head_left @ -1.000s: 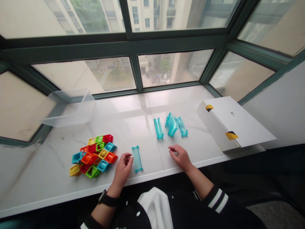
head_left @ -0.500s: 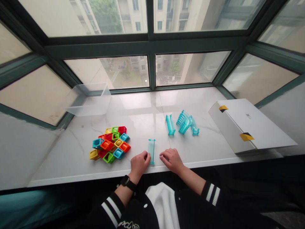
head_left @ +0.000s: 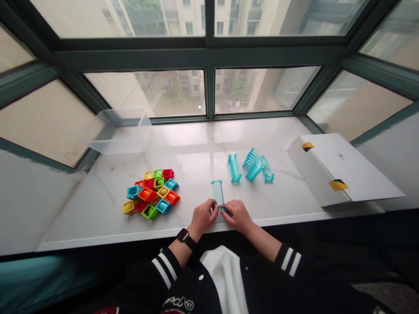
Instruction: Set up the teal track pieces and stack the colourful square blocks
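Track (head_left: 217, 192) in left hand (head_left: 203, 216), right hand (head_left: 238, 215)

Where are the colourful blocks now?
The colourful blocks lie on the white sill, left of the left hand pinching the blue track piece, in front of the clear tub.

The translucent teal straight track piece (head_left: 217, 192) points away across the white sill (head_left: 196, 148), just by its front edge.

Left grip (head_left: 203, 216) and right grip (head_left: 238, 215) meet fingertip to fingertip, fingers pinched, forearms angled inward.
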The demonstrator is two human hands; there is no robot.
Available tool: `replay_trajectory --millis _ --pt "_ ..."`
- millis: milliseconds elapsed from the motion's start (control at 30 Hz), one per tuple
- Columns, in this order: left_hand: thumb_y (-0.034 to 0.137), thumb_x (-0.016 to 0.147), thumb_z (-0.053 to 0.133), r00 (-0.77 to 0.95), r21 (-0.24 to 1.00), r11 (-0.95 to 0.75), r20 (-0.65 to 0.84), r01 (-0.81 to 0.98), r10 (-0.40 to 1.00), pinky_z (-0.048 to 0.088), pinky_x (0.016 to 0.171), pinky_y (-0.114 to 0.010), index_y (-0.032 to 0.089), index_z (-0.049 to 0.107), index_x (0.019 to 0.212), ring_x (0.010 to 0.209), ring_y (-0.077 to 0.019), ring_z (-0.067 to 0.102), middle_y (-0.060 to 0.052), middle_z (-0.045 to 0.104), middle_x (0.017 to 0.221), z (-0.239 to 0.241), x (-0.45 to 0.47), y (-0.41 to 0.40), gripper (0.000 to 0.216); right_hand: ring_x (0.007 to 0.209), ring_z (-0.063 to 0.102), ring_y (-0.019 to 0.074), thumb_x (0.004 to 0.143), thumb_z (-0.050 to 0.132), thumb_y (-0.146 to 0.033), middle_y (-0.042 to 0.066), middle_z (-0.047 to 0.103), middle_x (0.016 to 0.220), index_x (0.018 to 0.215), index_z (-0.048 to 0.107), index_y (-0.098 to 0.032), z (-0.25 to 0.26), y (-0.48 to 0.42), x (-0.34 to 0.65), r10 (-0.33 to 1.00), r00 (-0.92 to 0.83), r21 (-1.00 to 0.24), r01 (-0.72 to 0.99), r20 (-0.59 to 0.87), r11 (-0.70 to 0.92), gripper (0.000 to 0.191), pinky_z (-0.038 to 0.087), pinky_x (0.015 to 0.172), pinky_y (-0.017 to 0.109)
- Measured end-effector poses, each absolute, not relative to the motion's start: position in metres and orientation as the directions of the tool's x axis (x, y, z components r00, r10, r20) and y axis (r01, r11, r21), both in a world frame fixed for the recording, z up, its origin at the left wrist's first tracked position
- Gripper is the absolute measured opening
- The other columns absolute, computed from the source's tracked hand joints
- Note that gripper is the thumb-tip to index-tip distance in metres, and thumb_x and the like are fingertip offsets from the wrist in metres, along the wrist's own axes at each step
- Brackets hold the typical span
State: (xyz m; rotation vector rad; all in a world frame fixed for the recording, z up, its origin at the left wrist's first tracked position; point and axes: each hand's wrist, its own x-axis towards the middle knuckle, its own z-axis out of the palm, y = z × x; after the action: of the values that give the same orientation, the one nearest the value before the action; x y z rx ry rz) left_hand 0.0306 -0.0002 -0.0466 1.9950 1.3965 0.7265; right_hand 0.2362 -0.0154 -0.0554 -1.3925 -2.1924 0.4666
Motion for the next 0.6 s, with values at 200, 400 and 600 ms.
replay_trajectory --millis 200,400,600 --pt "0.046 0.094 0.062 0.245 0.804 -0.184 0.05 0.566 0.968 0.042 0.062 -0.026 0.022 0.064 0.082 0.059 -0.0129 0.055 0.002 0.065 0.068 -0.045 0.028 0.006 0.028 0.087 0.059 0.0214 0.105 0.054 -0.031 0.005 0.071 0.086 0.099 0.071 -0.022 -0.052 -0.017 0.237 0.882 -0.404 -0.519 0.713 0.244 0.471 0.021 0.034 0.087 0.038" --pt "0.058 0.102 0.042 0.085 0.927 0.037 -0.074 0.374 0.994 0.048 0.065 -0.029 0.019 0.071 0.069 0.058 -0.0158 0.059 0.0 0.061 0.056 -0.047 0.03 0.016 0.059 0.093 0.06 0.0228 0.104 0.053 -0.026 0.006 0.074 0.094 0.104 0.072 -0.022 -0.046 -0.02 0.237 0.855 -0.443 -0.504 0.692 0.268 0.517 0.019 0.035 0.092 0.041" --pt "0.057 0.105 0.032 0.093 0.947 0.028 -0.061 0.319 0.994 0.051 0.069 -0.03 0.02 0.077 0.092 0.065 -0.0178 0.065 -0.002 0.066 0.064 -0.046 0.027 0.016 0.06 0.088 0.057 0.0226 0.106 0.046 -0.027 0.006 0.07 0.087 0.092 0.068 -0.021 -0.046 -0.019 0.238 0.864 -0.421 -0.511 0.697 0.276 0.503 0.027 0.036 0.091 0.041"
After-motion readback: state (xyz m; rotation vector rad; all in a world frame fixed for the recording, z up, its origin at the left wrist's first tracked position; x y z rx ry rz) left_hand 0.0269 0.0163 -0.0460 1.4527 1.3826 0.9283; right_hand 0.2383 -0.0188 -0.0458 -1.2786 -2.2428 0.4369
